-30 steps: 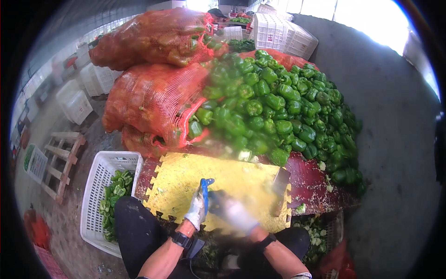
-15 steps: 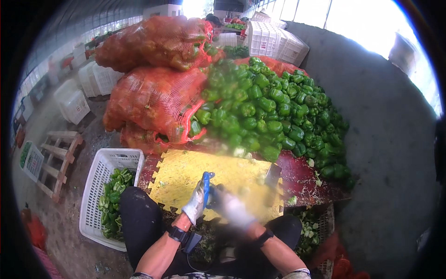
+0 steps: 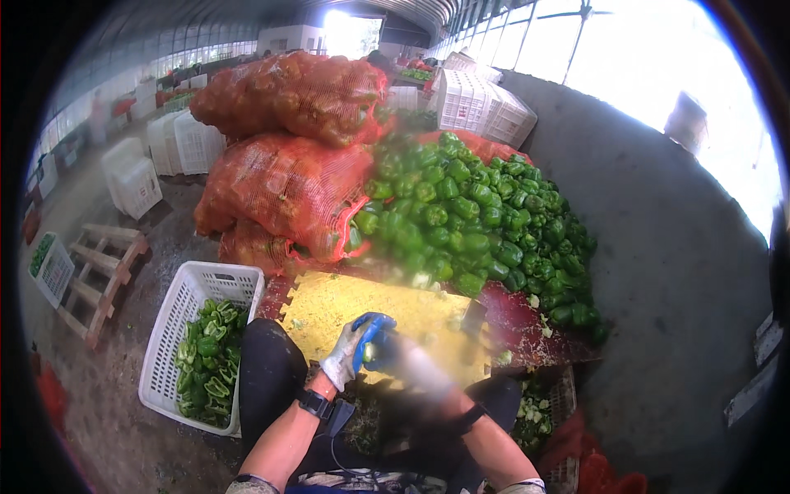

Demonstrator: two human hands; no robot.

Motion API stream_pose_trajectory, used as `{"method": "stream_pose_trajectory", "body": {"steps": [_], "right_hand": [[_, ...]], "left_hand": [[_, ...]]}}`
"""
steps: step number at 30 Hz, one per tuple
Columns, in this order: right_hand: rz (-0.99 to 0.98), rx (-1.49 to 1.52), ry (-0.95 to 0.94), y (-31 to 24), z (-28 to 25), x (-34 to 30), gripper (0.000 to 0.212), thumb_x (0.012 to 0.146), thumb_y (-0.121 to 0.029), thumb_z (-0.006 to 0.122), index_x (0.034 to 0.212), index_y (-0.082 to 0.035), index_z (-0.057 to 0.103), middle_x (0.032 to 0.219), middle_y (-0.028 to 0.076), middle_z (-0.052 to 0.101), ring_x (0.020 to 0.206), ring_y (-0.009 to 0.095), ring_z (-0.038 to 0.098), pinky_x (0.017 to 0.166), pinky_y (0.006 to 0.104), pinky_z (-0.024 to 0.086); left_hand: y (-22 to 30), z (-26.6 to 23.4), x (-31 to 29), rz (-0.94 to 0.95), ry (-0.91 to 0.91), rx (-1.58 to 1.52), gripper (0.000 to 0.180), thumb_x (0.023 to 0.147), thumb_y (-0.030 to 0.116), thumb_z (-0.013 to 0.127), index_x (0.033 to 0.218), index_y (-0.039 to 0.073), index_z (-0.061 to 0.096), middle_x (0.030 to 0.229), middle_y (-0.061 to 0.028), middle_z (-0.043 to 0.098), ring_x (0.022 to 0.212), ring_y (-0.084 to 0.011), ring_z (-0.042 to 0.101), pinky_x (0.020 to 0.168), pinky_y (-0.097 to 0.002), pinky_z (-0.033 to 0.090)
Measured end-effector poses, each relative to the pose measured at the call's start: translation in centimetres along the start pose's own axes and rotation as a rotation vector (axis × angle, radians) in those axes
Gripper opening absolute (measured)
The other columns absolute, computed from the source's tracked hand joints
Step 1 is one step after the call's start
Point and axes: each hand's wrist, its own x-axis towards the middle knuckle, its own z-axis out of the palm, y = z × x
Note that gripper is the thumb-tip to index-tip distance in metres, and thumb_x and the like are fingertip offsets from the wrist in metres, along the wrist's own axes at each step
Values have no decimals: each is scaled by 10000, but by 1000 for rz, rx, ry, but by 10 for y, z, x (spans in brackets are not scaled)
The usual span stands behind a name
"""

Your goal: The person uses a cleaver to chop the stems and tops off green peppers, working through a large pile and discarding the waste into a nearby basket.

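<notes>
**Gloved hands over the yellow mat, pepper pile ahead**

Head view. We see the left hand [image 3: 355, 350], in a grey glove with blue palm and fingertips, raised above the near edge of the yellow mat [image 3: 362, 309]. Its fingers [image 3: 374, 325] are curled inward, meeting the right hand. What they grip is hidden by the glove and by blur; we cannot tell what it is. A dark watch [image 3: 313, 403] sits on the left wrist.

The right hand [image 3: 411, 366] is smeared by motion blur. We cannot tell how far its fingers are open or whether they hold anything. It lies just beside the left hand, over the mat.

Beyond the mat lies a large pile of green peppers [image 3: 469, 218], spread over red netting. To its left stand stacked red mesh sacks [image 3: 284, 198], full. A white crate [image 3: 193, 292] rests on the floor by the left knee and holds cut pepper pieces [image 3: 206, 362]. A wooden pallet [image 3: 103, 272] lies further left. White crates [image 3: 477, 111] are stacked behind the pile.
</notes>
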Motion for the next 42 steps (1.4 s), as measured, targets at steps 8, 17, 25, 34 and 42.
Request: {"method": "stream_pose_trajectory", "body": {"steps": [8,17,25,34,42], "right_hand": [[165,938,249,-15,33,-10,331,968,-266,441,1220,-54,481,935,1,529,810,107,508,716,301,487],[-22,-721,336,-29,37,-10,395,727,-109,623,1103,-48,518,966,151,525,756,311,584,627,398,494],[74,-652,511,16,54,6,399,697,-88,674,1073,-82,541,974,142,531,821,314,579,686,403,489],[140,-635,647,75,-9,8,231,813,-175,630,993,-63,541,927,138,566,801,295,566,674,406,460],[307,-685,548,88,-88,25,429,817,-208,597,1207,-64,487,1135,201,561,921,333,591,795,407,476]], "left_hand": [[-11,-5,2,-2,131,-102,224,901,204,559,976,-1,612,886,-111,651,779,-149,625,648,-260,527],[-30,-15,5,-34,362,-141,131,869,194,597,907,72,625,840,-24,627,724,-108,586,630,-232,486],[-28,-10,9,-97,566,-250,197,926,281,508,939,98,581,821,2,569,719,-108,562,634,-244,462],[-27,-85,20,78,583,-625,244,896,369,520,810,147,571,735,-18,599,680,-199,590,644,-344,510],[141,-89,-43,689,839,-922,492,862,322,612,1216,26,440,1019,-173,605,899,-319,604,882,-452,486]]}}
